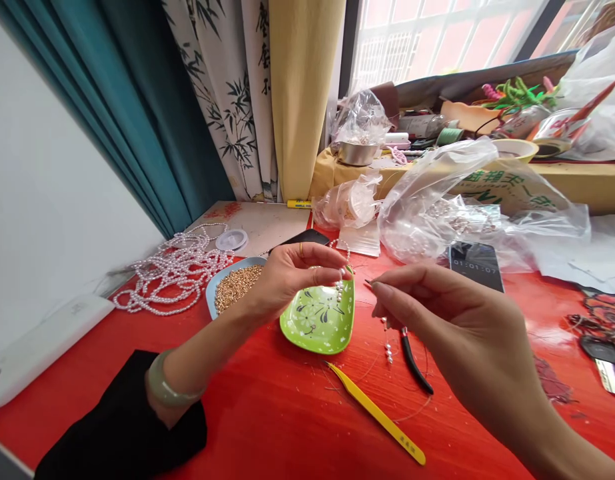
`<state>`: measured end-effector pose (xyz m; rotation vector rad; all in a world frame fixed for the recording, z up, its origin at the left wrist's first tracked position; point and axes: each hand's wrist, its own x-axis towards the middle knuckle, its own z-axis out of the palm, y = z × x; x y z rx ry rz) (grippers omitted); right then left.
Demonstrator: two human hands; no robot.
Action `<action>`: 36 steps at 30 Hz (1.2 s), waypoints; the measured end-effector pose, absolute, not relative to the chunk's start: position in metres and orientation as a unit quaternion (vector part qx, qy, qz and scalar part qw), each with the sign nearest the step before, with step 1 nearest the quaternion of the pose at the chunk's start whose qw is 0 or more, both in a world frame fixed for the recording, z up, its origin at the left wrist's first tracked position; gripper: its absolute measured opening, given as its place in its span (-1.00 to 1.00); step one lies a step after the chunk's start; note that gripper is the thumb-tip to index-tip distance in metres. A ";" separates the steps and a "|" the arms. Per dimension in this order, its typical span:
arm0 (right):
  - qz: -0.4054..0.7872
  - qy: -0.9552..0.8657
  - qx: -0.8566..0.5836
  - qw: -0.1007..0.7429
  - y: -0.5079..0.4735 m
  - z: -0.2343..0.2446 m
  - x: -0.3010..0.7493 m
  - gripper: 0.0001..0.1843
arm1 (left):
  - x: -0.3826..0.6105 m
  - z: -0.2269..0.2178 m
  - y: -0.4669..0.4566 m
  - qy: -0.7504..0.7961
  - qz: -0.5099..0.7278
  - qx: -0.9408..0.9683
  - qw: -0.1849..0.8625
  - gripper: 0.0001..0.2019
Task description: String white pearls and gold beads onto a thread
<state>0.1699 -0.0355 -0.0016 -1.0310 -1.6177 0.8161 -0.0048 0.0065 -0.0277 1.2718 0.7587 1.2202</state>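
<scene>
My left hand is closed in a pinch over the green dish, with a small string of pearl beads hanging from its fingertips. Just to the right, my right hand also pinches. A thin dark tip pokes out from its fingers, too small to name. Below the hands lies the green patterned dish. Yellow tweezers rest on the red table in front of it. Black-handled pliers lie below my right hand, beside a short strand of pearl beads.
A blue dish holds gold beads. Long pearl strands are heaped at the left by a white device. Behind are clear plastic bags, a phone showing a timer, and a cluttered window ledge.
</scene>
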 end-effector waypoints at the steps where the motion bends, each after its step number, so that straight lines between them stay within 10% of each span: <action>1: 0.323 -0.679 -0.427 0.502 -0.037 -0.001 0.170 -0.90 | -0.003 -0.026 0.003 0.296 0.522 0.525 0.603 -0.90; 36: 0.145 -0.763 -0.423 0.467 -0.046 0.000 0.167 -0.88 | -0.001 -0.020 -0.009 0.210 0.523 0.608 0.560 -0.82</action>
